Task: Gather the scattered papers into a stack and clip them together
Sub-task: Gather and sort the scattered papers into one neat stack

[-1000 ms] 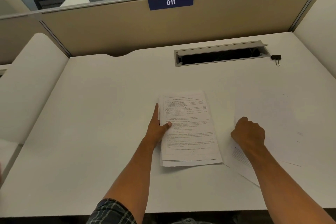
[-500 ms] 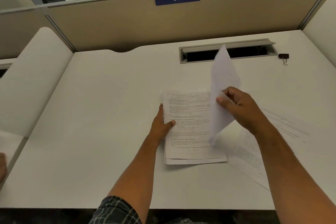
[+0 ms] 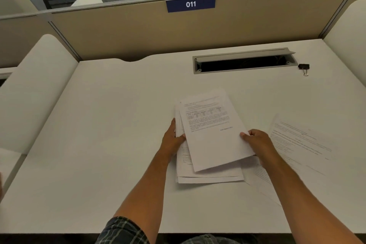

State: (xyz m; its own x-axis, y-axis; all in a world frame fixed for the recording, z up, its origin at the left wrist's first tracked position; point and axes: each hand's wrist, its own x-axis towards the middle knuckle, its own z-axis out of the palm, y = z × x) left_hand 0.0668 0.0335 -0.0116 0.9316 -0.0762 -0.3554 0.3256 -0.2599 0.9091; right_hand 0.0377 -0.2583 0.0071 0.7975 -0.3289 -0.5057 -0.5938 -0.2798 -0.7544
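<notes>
1. Now we hold a printed sheet (image 3: 213, 130) tilted across the top of the stack (image 3: 208, 176), which lies near the middle of the white desk (image 3: 103, 144).
2. Our right hand (image 3: 257, 142) pinches that sheet at its right edge: the thumb lies on the printed face and the other fingers curl beneath the paper, out of sight.
3. Our left hand (image 3: 172, 140) rests at the stack's left edge, fingers fairly straight along the side of the pile, while the thumb (image 3: 181, 137) reaches onto the paper and touches the left edge of the top sheet.
4. The top sheet sits askew, its upper end leaning right, so the lower sheets of the stack show beyond its left and bottom edges.
5. Two loose sheets lie on the desk to the right: one (image 3: 301, 140) just beside our right hand, the other (image 3: 261, 178) partly under our right forearm and touching the stack's lower right corner.
6. The black binder clip (image 3: 304, 67) lies well apart from both hands, at the far right, just beside the end of the cable slot (image 3: 243, 63).
7. A sign reading 011 (image 3: 190, 3) hangs on the partition (image 3: 138, 31) behind the desk.
</notes>
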